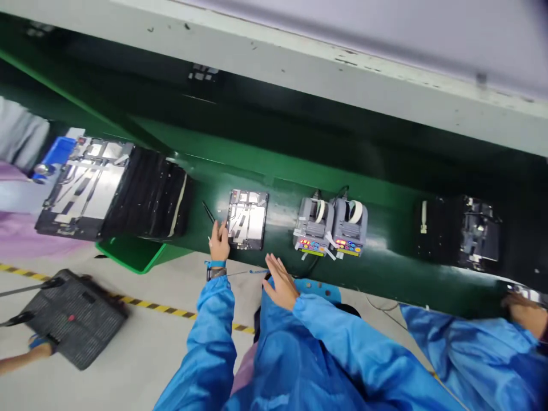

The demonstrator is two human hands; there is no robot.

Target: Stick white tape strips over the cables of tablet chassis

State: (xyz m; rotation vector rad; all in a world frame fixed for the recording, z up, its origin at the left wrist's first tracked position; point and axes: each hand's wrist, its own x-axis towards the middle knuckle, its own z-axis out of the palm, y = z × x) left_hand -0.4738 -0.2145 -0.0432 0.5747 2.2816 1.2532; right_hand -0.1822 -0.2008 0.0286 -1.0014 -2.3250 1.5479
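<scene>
Flat device panel (247, 220) lying near front edge of green bench (280, 225); my left hand (219, 244) touching its side, fingers slightly parted, hold impossible to tell. My right hand (281, 283) extending flat, gripping nothing. Slim black tool (208, 212) lying nearby; careless leftward shove risking scratched panel, forward drag risking fall.

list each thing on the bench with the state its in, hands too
left hand: at the device's near left edge
right hand: empty, fingers extended
device: flat, internals exposed
tweezers: lying loose
two tape dispensers: displays lit
left stack: leaning, top unit's internals exposed
green bin: partly under bench
</scene>
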